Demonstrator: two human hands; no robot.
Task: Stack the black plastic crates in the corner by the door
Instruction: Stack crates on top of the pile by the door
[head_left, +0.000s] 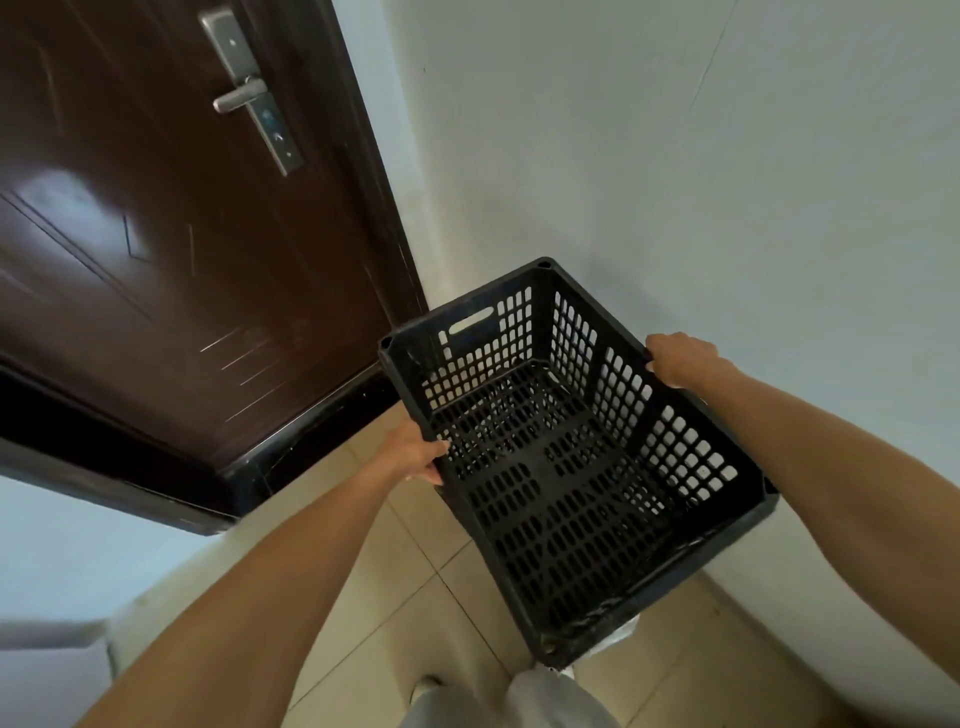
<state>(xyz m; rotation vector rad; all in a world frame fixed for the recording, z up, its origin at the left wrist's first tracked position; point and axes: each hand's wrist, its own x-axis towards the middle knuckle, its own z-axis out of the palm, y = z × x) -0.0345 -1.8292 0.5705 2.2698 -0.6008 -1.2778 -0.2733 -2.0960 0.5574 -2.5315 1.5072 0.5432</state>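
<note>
A person looks down at a black plastic crate (561, 499) held between two bare arms that reach in from the near edge of the view. The crate is open at the top, with slotted walls and a slotted bottom, and an oval handle hole in its far short wall. It is seen from above, turned at an angle, and sits to the right of centre, close to the corner where a dark brown door (156, 249) on the left meets a pale wall (701, 156) on the right.

The left hand (418, 452) grips the rim of the crate's left long side, fingers curled over the edge. The right hand (680, 358) grips the rim of the opposite long side, against the wall side, fingers wrapped round it.

The door carries a silver lever handle (241, 97) on a long metal plate, high in the far left. Beige floor tiles (410, 587) show beneath the crate. At the near edge are light grey trouser legs (550, 699) and the toe of a shoe (427, 685). Whether the crate touches the floor cannot be told.
</note>
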